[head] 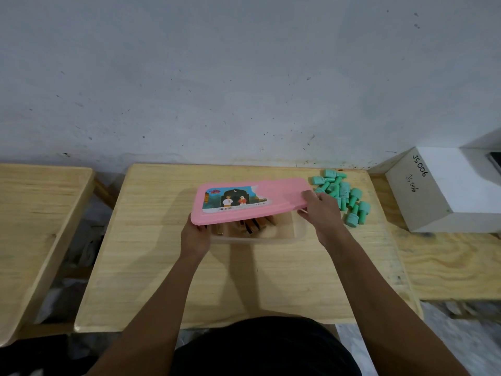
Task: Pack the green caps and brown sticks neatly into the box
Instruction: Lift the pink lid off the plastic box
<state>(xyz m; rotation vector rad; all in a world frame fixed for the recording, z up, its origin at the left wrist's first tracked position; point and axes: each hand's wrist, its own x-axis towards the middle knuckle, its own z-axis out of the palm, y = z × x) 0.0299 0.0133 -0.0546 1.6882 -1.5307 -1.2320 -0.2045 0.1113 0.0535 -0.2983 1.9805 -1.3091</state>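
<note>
A clear plastic box point(271, 238) sits mid-table with several brown sticks point(250, 226) lying inside, partly hidden. Above it a pink lid point(282, 194) with a picture label is held tilted, its near edge raised off the box. My left hand point(195, 234) grips the lid's left near corner. My right hand point(321, 213) holds the lid's right end. A loose pile of green caps point(343, 192) lies on the table just right of the box, beyond my right hand.
The box rests on a light wooden table point(162, 267) against a grey wall. A second wooden table point(32, 218) stands to the left across a gap. A white box point(439, 185) marked JS 006 sits at the right on another wooden surface.
</note>
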